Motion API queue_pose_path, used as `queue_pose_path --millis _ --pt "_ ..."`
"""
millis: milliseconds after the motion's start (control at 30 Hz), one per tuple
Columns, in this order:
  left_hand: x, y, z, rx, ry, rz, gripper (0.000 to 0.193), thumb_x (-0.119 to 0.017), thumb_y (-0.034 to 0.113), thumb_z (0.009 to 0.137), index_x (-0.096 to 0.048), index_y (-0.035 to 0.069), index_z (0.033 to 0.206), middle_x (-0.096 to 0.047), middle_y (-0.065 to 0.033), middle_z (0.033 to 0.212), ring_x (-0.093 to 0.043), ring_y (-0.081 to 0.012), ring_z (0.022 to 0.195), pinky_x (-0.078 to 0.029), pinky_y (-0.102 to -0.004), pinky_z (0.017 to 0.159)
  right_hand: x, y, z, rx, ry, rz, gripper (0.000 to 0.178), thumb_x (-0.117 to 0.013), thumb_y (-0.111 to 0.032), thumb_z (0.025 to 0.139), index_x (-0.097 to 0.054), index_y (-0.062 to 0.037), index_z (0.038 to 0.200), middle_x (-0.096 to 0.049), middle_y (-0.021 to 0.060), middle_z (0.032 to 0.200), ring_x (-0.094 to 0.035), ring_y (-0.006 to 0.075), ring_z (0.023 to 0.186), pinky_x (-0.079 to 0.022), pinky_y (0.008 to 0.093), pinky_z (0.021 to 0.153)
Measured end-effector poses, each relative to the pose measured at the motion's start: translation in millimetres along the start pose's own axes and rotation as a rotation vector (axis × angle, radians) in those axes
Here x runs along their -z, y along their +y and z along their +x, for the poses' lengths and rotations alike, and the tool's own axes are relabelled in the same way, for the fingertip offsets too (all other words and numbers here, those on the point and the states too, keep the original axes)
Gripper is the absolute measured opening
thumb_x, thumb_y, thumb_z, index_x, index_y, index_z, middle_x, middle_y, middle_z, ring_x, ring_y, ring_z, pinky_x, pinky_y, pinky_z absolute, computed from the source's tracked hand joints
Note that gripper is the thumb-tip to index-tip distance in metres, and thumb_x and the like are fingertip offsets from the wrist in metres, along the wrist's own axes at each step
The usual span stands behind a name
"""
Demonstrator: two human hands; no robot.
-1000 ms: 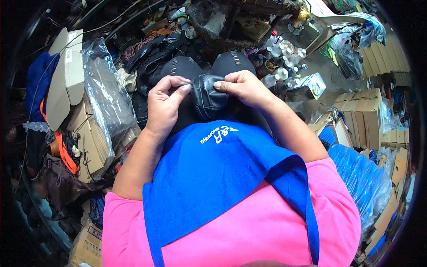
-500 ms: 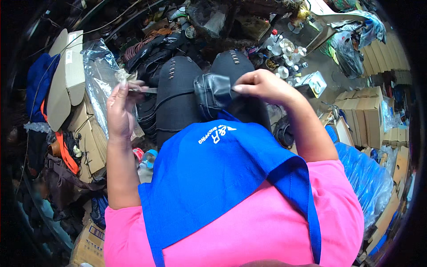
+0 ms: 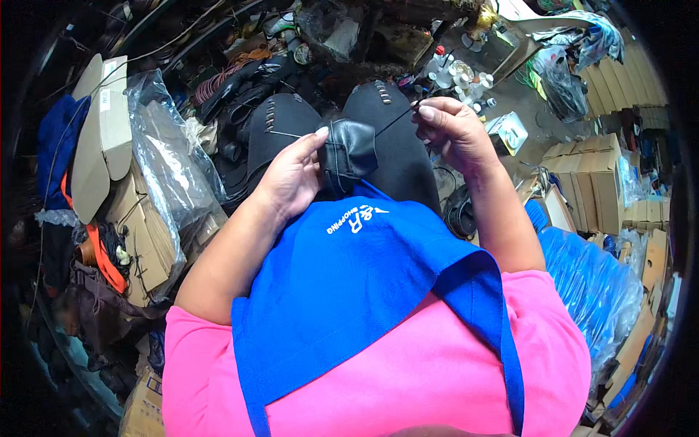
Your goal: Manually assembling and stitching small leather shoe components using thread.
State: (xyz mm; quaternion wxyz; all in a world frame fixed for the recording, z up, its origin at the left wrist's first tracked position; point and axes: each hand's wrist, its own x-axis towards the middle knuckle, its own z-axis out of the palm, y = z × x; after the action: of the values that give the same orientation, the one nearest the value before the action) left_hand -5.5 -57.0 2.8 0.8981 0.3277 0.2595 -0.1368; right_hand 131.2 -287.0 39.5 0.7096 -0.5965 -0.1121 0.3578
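On my lap rests a small black leather piece [image 3: 353, 149], gathered into a pouch-like shape with a seam along its left side. My left hand [image 3: 291, 173] is closed at its left edge, thumb pressed down. From these fingers a thin, pale, needle-like rod [image 3: 282, 133] sticks out to the left; its other end is hidden. My right hand [image 3: 455, 135] pinches a black thread [image 3: 394, 121] to the upper right of the leather. The thread runs taut and slanting between that piece and my fingers.
My knees in dark trousers [image 3: 284, 120] and a blue apron [image 3: 320, 277] lie under the work. Small bottles [image 3: 462, 76] stand beyond the right knee. Cardboard [image 3: 582, 164] is stacked at the right; clear plastic sheeting [image 3: 167, 146] and more cardboard lie at the left.
My left hand has come in from the far left to the leather's edge. My right hand has left the leather and moved up and right, drawing the thread out straight.
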Motion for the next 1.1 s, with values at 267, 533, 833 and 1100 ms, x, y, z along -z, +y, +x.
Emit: queue_pose_path --millis 267,533,833,1100 --pt "2.0 -4.3 2.7 0.008 -0.165 -0.12 0.04 -0.045 0.033 0.097 -0.053 0.003 0.122 -0.06 -0.0136 0.117 -0.058 -0.0255 0.107 -0.044 -0.0431 0.097 -11.7 9.6 12.2 0.06 -0.012 0.474 0.017 -0.063 -0.016 0.087 -0.06 -0.0062 0.101 -0.066 0.012 0.099 -0.055 0.0109 0.063 -0.046 0.0295 0.068" --pt "6.0 -3.8 -2.1 -0.031 -0.153 -0.165 0.044 -0.046 0.037 0.096 -0.052 0.003 0.124 -0.06 -0.0138 0.118 -0.058 -0.0256 0.108 -0.043 -0.0433 0.098 -21.9 9.1 6.9 -0.017 -0.135 -0.214 0.031 -0.062 -0.014 0.086 -0.059 -0.0007 0.113 -0.063 0.0073 0.097 -0.058 0.0109 0.081 -0.047 0.0234 0.075" --pt "-0.8 -3.7 -7.2 -0.009 -0.141 -0.142 0.049 -0.049 0.042 0.093 -0.051 0.004 0.124 -0.059 -0.0142 0.118 -0.058 -0.0251 0.108 -0.043 -0.0439 0.098 -69.9 3.5 26.4 0.273 -0.032 -0.99 0.024 -0.07 -0.022 0.08 -0.067 -0.0022 0.094 -0.065 0.0091 0.087 -0.059 0.0108 0.083 -0.046 0.025 0.076" --pt "4.7 -7.1 -3.0 -0.05 -0.149 -0.114 0.045 -0.049 0.035 0.094 -0.05 0.003 0.124 -0.058 -0.0158 0.119 -0.057 -0.0267 0.11 -0.043 -0.0446 0.099 -57.4 22.5 31.8 0.172 -0.008 -0.48 0.019 -0.065 -0.018 0.085 -0.067 -0.0019 0.094 -0.066 0.0035 0.083 -0.057 0.008 0.075 -0.045 0.0228 0.07"
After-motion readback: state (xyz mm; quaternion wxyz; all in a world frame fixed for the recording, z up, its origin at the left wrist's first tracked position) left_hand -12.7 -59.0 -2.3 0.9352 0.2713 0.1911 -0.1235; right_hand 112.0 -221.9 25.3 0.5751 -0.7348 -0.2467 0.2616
